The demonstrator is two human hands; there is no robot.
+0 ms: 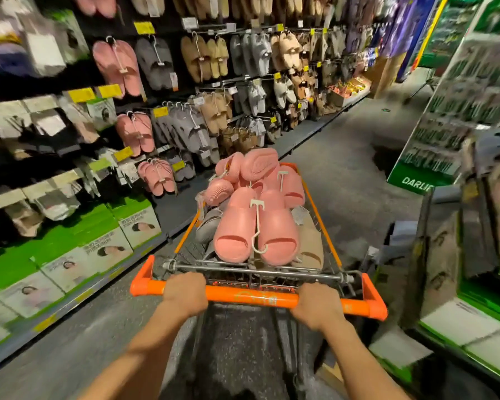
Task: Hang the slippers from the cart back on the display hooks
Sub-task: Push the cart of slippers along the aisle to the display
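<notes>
A shopping cart with an orange handle (251, 298) stands in the aisle before me. My left hand (185, 291) and my right hand (318, 306) both grip the handle. Several pairs of pink slippers (237, 226) on white plastic hangers (257, 223) are piled in the cart's basket, with grey (208, 226) and beige slippers (311, 241) underneath. On the left, the display wall carries hooks with hanging slippers: pink pairs (117, 64) (136, 132) (156, 176), grey pairs (156, 62) and tan pairs (205, 57).
Green and white boxes (104, 243) line the bottom shelf at left. A green display stand (451, 111) and shelving (474, 284) crowd the right side. The grey aisle floor (344, 157) runs ahead past the cart. Socks and packets (41, 125) hang at far left.
</notes>
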